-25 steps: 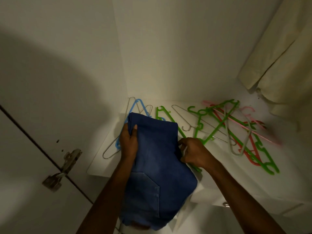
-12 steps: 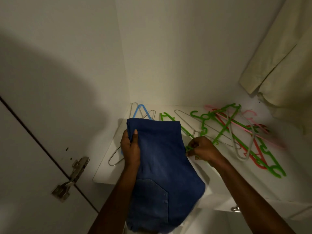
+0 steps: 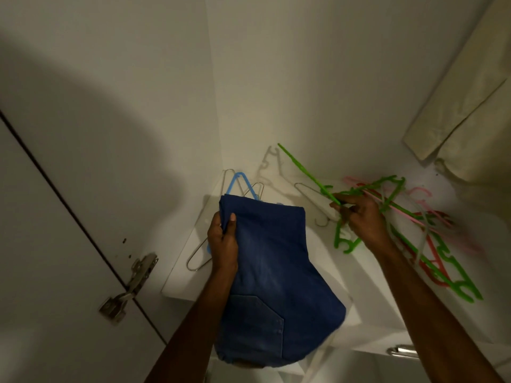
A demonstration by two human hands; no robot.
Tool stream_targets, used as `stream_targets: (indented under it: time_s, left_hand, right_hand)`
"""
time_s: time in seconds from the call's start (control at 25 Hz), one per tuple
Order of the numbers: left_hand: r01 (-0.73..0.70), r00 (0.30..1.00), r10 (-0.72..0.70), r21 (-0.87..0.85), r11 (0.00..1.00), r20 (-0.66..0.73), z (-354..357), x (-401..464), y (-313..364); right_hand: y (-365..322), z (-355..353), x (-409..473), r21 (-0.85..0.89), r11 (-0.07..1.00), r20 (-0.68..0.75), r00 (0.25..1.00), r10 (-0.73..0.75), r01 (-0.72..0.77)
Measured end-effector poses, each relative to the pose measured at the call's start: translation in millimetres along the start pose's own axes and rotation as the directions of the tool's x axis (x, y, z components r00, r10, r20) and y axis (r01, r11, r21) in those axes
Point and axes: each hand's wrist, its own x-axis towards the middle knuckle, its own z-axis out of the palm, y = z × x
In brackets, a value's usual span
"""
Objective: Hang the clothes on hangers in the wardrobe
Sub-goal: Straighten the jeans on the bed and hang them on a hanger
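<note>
Inside the white wardrobe (image 3: 276, 78), smooth matte panels meet in a corner ahead of you; no brand, label or writing can be read anywhere. The door (image 3: 55, 272) at left is flat white with a metal hinge (image 3: 130, 286) on its edge. Cream fabric (image 3: 456, 106) hangs at upper right, soft and creased, its lower edge close above the shelf.

The white shelf (image 3: 367, 286) has a straight front edge; bare room lies between the jeans and the hanger pile, and along the front.

Your folded blue jeans (image 3: 271, 272) are faded denim, back pocket stitched and facing up near you. The folded end rests on the shelf's left part; the rest droops over the front edge. Your left hand (image 3: 222, 244) pinches the jeans' left edge, thumb on top, fingers under.

The hanger pile (image 3: 414, 230) at right is a tangle of thin plastic: green, red, pink, white, overlapping, partly blurred. Your right hand (image 3: 359, 219) is pressed closed around the green hanger (image 3: 307, 172), a notched plastic rod tilted up toward the back wall, lifted off the shelf at its far end.

The blue hanger (image 3: 239, 181) pokes out from under the jeans' far edge, with wire hangers (image 3: 197, 258) beside it, thin bent metal. A metal handle (image 3: 401, 351) shows below the shelf front at right.
</note>
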Motion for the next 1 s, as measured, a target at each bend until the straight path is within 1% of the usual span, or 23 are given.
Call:
stream_targets:
  time_s: [0.08, 0.12, 0.24, 0.36, 0.44, 0.52, 0.64, 0.72, 0.8, 0.92, 1.0]
  left_hand:
    - [0.015, 1.000, -0.015, -0.014, 1.000, -0.002, -1.9, 0.9, -0.4]
    - [0.019, 1.000, -0.019, -0.022, 1.000, -0.002, -2.5, 1.9, -0.7]
    - [0.048, 0.999, -0.046, -0.056, 0.997, 0.026, -2.3, 3.9, -1.5]
    - [0.076, 0.997, -0.074, -0.094, 0.993, 0.032, -1.1, 3.2, 1.5]
    - [0.076, 0.997, -0.073, -0.110, 0.991, 0.035, -1.1, 3.0, 2.6]
    - [0.068, 0.997, -0.062, -0.130, 0.989, 0.054, -1.8, 2.3, 3.7]
    - [0.067, 0.997, -0.059, -0.142, 0.988, 0.059, -3.2, 2.5, 5.3]
    - [0.064, 0.997, -0.058, -0.140, 0.988, 0.045, -1.7, 1.1, 6.0]
    - [0.063, 0.998, -0.060, -0.123, 0.990, 0.029, -0.2, -0.9, 7.7]
    - [0.094, 0.995, -0.098, -0.126, 0.987, -0.024, -1.5, 0.2, 8.1]
    - [0.097, 0.993, -0.103, -0.095, 0.991, -0.064, -3.2, 3.3, 7.4]
  right_hand:
    - [-9.6, 3.9, -1.2, 0.172, 0.985, 0.051, 0.999, -0.004, -0.004]
    - [-12.3, 9.8, -4.6, 0.223, 0.975, 0.090, 0.996, -0.014, -0.007]
    - [-9.9, 32.5, -17.2, 0.288, 0.958, 0.202, 0.978, -0.058, -0.003]
    - [-4.7, 45.4, -23.4, 0.292, 0.955, 0.292, 0.947, -0.132, 0.043]
    - [-3.8, 44.4, -24.2, 0.280, 0.959, 0.351, 0.925, -0.148, 0.047]
    - [-5.1, 42.4, -23.5, 0.260, 0.965, 0.378, 0.916, -0.138, 0.038]
    - [-7.1, 43.7, -19.8, 0.211, 0.975, 0.370, 0.917, -0.148, 0.072]
    - [-3.1, 41.9, -20.3, 0.226, 0.969, 0.393, 0.902, -0.181, 0.096]
    - [4.5, 40.7, -22.7, 0.235, 0.968, 0.426, 0.886, -0.184, 0.088]
    - [14.1, 47.5, -25.8, 0.163, 0.973, 0.376, 0.902, -0.212, 0.161]
    - [17.1, 53.9, -28.3, 0.146, 0.969, 0.349, 0.906, -0.239, 0.199]
